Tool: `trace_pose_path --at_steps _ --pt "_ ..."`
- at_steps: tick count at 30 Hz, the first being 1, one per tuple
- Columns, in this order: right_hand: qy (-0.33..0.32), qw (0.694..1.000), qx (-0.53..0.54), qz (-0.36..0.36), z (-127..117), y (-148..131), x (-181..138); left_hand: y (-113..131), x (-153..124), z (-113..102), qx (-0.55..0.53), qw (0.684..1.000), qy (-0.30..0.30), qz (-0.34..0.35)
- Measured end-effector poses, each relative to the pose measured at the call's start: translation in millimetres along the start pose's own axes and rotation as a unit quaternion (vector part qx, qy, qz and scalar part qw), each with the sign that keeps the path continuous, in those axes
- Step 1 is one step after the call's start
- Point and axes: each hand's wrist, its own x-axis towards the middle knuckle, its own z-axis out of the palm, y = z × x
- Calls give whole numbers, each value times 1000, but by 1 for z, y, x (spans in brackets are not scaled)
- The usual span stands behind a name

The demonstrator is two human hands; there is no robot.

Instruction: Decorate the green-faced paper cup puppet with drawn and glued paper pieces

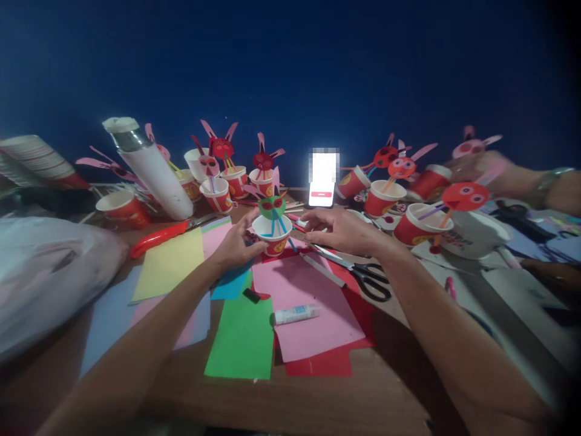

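My left grip (238, 242): curled on paper cup (276, 247), blue straws (273, 227) inside, green face (271, 209) above | my right grip (338, 229): loosely parted, seemingly empty, near the cup

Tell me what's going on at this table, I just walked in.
A person's left grip is on the side of a paper cup topped by a green face on blue legs. The right grip is apart from it, on the other side; whether it holds anything is unclear. A glue stick lies on pink paper. More decorated cups stand around, and another person's hand reaches in at the right.
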Motion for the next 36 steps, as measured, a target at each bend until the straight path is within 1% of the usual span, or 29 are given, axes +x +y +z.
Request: trace_pose_path --at_steps 4,8,9,12,13,14,15,16,17,18,19,21,24,27,31,36 --pt "3 1000 -3 0 -1 0 -2 -1 -2 -5 12 1000 -4 12" --pt "9 999 -22 -29 2 -1 -4 7 -11 -19 64 998 -11 0" --pt "5 999 -31 -36 4 -2 -5 11 -15 -24 79 997 2 0" --pt "-24 996 -63 -54 14 -8 -10 23 -29 -34 119 988 96 2" --pt "-35 995 -74 -61 18 -11 -14 26 -35 -36 129 984 119 8" --pt "-44 993 -83 -69 22 -14 -18 29 -40 -36 130 983 130 16" --pt "-62 991 -91 -73 28 -17 -23 32 -45 -36 125 984 126 21" --pt "-71 990 -95 -72 33 -19 -28 34 -51 -35 114 988 102 17" --pt "-82 989 -102 -67 39 -20 -34 35 -55 -33 108 992 64 9" --pt "-88 988 -107 -64 46 -20 -41 37 -59 -30 107 994 16 1" --pt "-101 985 -110 -82 52 -19 -47 38 -62 -28 108 994 -31 -6" --pt "-105 982 -127 -92 63 -17 -59 38 -67 -23 126 986 -111 -11" --pt "-88 978 -167 -87 78 -13 -73 38 -71 -17 192 964 -184 6" --pt "-71 973 -197 -95 86 -11 -82 36 -75 -11 267 936 -226 25" --pt "-67 972 -200 -102 91 -12 -91 36 -80 -5 325 908 -264 24" --pt "-49 975 -177 -128 90 -10 -97 36 -84 -4 345 896 -279 18"
